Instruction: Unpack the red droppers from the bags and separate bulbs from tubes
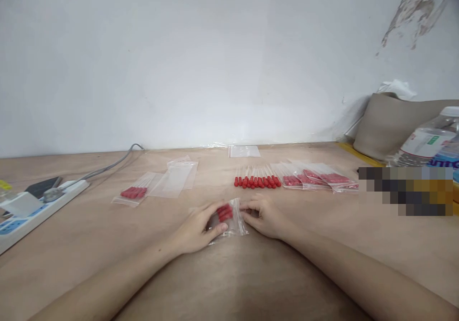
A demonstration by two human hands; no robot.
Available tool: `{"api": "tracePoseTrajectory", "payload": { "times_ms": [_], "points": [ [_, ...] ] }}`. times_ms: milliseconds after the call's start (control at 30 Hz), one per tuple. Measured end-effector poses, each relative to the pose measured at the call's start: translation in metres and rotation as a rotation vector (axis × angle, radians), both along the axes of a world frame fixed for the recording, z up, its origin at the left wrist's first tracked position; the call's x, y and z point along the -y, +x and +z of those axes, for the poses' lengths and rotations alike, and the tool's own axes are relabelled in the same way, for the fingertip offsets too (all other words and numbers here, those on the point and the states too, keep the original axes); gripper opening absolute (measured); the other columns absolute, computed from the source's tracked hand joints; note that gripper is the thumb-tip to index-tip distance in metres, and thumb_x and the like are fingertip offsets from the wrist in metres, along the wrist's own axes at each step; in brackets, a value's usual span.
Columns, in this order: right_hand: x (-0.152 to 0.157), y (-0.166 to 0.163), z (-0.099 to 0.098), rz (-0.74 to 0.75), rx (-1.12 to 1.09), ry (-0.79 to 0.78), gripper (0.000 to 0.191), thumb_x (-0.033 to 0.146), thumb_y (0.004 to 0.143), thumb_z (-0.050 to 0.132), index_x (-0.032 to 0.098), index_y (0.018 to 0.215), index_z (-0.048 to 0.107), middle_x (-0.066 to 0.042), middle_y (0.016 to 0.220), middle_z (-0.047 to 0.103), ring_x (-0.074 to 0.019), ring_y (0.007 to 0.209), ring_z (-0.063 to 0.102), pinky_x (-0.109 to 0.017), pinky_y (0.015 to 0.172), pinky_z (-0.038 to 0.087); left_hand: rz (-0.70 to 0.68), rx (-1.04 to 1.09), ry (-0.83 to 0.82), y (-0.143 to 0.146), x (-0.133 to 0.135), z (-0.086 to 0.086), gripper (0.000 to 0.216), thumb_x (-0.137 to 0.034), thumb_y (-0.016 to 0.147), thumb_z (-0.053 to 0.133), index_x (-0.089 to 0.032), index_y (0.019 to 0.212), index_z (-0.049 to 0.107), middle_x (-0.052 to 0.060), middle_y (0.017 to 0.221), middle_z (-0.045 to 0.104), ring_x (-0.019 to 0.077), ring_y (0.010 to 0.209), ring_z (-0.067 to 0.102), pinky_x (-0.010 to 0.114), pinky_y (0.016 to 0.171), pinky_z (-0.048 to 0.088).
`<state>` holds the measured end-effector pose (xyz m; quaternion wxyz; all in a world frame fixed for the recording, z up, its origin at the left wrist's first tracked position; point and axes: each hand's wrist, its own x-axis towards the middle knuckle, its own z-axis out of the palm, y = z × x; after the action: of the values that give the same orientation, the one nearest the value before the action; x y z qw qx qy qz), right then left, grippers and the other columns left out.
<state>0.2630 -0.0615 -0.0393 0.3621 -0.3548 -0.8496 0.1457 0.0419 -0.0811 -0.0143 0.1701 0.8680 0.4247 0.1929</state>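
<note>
A small clear plastic bag (231, 220) with several red-tipped sticks inside lies on the wooden table (229, 278) between my hands. My left hand (197, 230) grips the bag's left side, thumb under and fingers curled over it. My right hand (263, 218) pinches the bag's right edge with bent fingers. Just beyond the hands, a row of loose red-tipped sticks (256, 180) lies on the table.
Filled bags (322, 177) are lined up to the right of the loose sticks. One filled bag (134, 193) and empty clear bags (177, 177) lie at the left; another empty bag (244, 151) sits by the wall. A white power strip (32, 211) is far left, water bottles (426, 144) far right.
</note>
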Motion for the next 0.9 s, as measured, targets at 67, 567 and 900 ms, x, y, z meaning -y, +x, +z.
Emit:
{"api": "tracePoseTrajectory", "payload": {
  "times_ms": [67, 567, 900],
  "points": [
    [0.0, -0.003, 0.0, -0.001, 0.014, -0.041, 0.013, 0.023, 0.078, 0.054, 0.019, 0.075, 0.066, 0.001, 0.063, 0.059, -0.0105, 0.061, 0.05, -0.023, 0.059, 0.036, 0.024, 0.003, -0.014, 0.001, 0.001, -0.006, 0.053, -0.046, 0.081, 0.047, -0.025, 0.129, 0.035, 0.005, 0.126, 0.049, 0.0218, 0.111, 0.048, 0.036, 0.094, 0.039],
    [0.01, -0.005, -0.002, -0.017, -0.057, -0.202, 0.026, 0.03, 0.061, 0.07, 0.018, 0.082, 0.063, 0.0, 0.072, 0.061, -0.0128, 0.067, 0.053, -0.025, 0.061, 0.042, -0.125, -0.058, 0.003, 0.005, -0.003, -0.008, 0.059, -0.045, 0.083, 0.046, -0.019, 0.133, 0.029, 0.009, 0.131, 0.045, 0.0236, 0.118, 0.044, 0.04, 0.102, 0.032],
    [0.01, -0.002, 0.002, 0.058, 0.076, -0.142, 0.029, 0.037, 0.065, 0.069, 0.02, 0.088, 0.063, 0.001, 0.073, 0.058, -0.0133, 0.069, 0.052, -0.025, 0.064, 0.038, -0.151, -0.241, 0.005, -0.003, -0.001, -0.011, 0.071, -0.054, 0.084, 0.038, -0.021, 0.14, 0.01, 0.008, 0.144, 0.018, 0.0227, 0.133, 0.017, 0.043, 0.109, 0.014]
  ]
}}
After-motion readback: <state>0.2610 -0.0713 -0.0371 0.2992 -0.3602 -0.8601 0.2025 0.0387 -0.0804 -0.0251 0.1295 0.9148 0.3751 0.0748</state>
